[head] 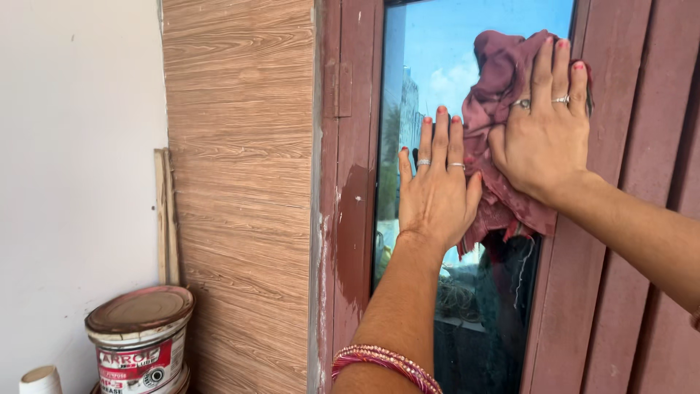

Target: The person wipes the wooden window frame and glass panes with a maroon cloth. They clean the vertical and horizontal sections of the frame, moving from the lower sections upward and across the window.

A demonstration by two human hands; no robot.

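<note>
Glass (415,58), a tall narrow pane set in a reddish-brown painted frame (354,182), carries both hands. It mirrors blue sky and a building, and lower down it goes dark. The right hand (543,135) lies flat, fingers stretched out and together, pressing a maroon cloth (496,80) against the pane; its grip is no clasp, only an open palm pinning the fabric, which bunches above the fingers and hangs in folds below the wrist. Just beside it, lower and nearer the frame, the left hand (437,193) rests bare on the glass, fingers spread and straight, holding nothing, its thumb touching the cloth's edge. Well away from both hands stand a wood-grain panel (240,182) and a pale wall (73,146). Far below them sits a lidded paint tin (138,335), its contents hidden under a rusty-brown lid.
</note>
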